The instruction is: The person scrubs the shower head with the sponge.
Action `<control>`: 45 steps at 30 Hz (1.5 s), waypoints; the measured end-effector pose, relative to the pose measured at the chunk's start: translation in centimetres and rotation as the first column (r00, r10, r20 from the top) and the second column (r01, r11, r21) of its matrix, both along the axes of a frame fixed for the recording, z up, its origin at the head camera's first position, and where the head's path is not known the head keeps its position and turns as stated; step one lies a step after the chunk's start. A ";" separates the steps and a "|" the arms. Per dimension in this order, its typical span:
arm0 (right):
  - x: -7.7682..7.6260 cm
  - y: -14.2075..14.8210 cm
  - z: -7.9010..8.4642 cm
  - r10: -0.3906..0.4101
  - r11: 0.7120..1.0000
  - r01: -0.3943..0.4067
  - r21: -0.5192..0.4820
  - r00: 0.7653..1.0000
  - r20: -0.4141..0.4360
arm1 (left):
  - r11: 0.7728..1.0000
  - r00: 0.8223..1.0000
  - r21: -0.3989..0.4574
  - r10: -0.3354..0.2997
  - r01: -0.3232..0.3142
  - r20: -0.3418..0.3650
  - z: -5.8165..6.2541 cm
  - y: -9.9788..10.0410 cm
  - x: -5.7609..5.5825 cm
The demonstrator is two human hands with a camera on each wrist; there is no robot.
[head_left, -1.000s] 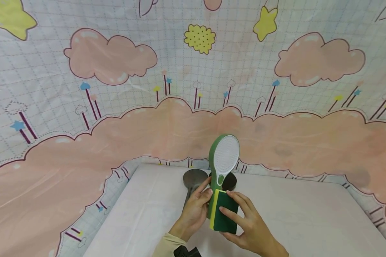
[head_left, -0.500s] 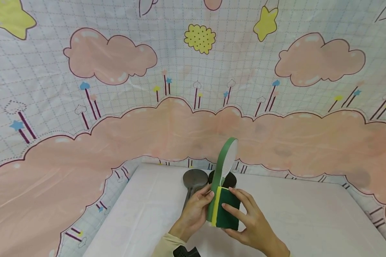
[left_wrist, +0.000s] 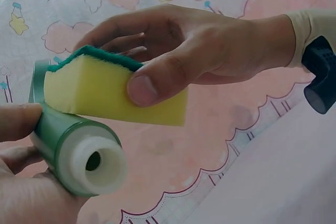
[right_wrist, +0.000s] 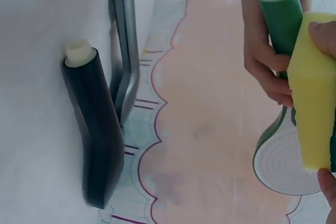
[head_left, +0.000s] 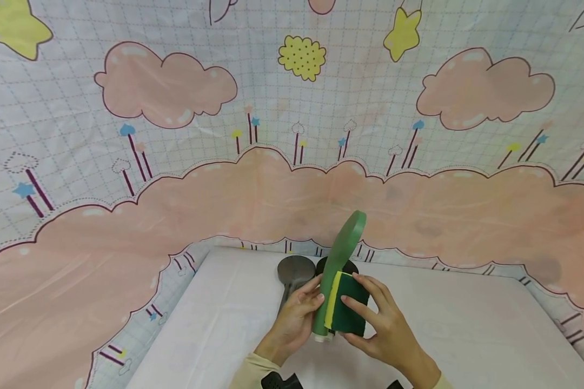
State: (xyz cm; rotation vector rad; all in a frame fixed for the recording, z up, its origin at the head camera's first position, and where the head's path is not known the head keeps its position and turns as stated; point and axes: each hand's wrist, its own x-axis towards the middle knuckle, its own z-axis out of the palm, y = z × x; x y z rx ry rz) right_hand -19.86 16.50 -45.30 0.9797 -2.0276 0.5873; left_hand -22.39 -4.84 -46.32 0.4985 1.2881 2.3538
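Note:
My left hand [head_left: 294,319] grips the handle of a green shower head [head_left: 342,248], which stands up tilted with its back and edge toward the head camera. In the right wrist view its white spray face [right_wrist: 286,163] shows. The handle's white hollow end [left_wrist: 107,169] points at the left wrist camera. Between the thumb and fingers of my right hand [head_left: 391,327] is a scouring sponge [head_left: 352,310], yellow foam with a dark green pad. Its yellow side [left_wrist: 113,93] lies against the green handle; the pad faces away from the handle.
Behind the hands, a grey shower head [head_left: 296,270] and a black shower head [right_wrist: 97,124] lie on the white table [head_left: 467,324]. A printed cloth [head_left: 175,200] with clouds and stars hangs behind the table.
The shower head has turned in my left hand, so its white face has swung out of the head view and its green back shows. The sponge has moved slightly up and right.

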 end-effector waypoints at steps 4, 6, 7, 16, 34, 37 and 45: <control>0.2 0.2 -0.2 -0.013 1.000 0.013 0.006 1.000 0.023 | 0.999 0.999 -0.033 0.031 -0.031 0.013 0.0 0.1 0.1; 0.4 0.2 -0.3 -0.015 1.000 0.014 0.012 0.999 0.034 | 0.998 0.999 -0.045 0.044 -0.043 0.017 0.0 0.1 0.1; 0.5 0.2 -0.4 -0.017 1.000 0.016 0.016 0.999 0.039 | 0.998 0.999 -0.050 0.051 -0.050 0.019 0.0 0.2 0.1; 0.9 0.8 -0.4 -0.020 1.000 0.021 -0.012 0.999 0.047 | 0.990 0.993 -0.083 0.111 -0.113 -0.024 0.3 1.1 0.1; 0.8 5.4 0.2 -0.134 0.982 0.135 -0.128 0.991 0.016 | 0.911 0.947 -0.263 0.288 -0.317 -0.145 -1.1 5.0 -0.3; 0.9 6.3 0.2 -0.165 0.978 0.166 -0.128 0.986 0.024 | 0.899 0.940 -0.276 0.314 -0.339 -0.133 -1.2 5.9 -0.3; 1.3 8.6 -0.1 -0.254 0.958 0.261 -0.120 0.965 0.067 | 0.885 0.927 -0.276 0.354 -0.376 -0.128 -2.1 8.7 -0.3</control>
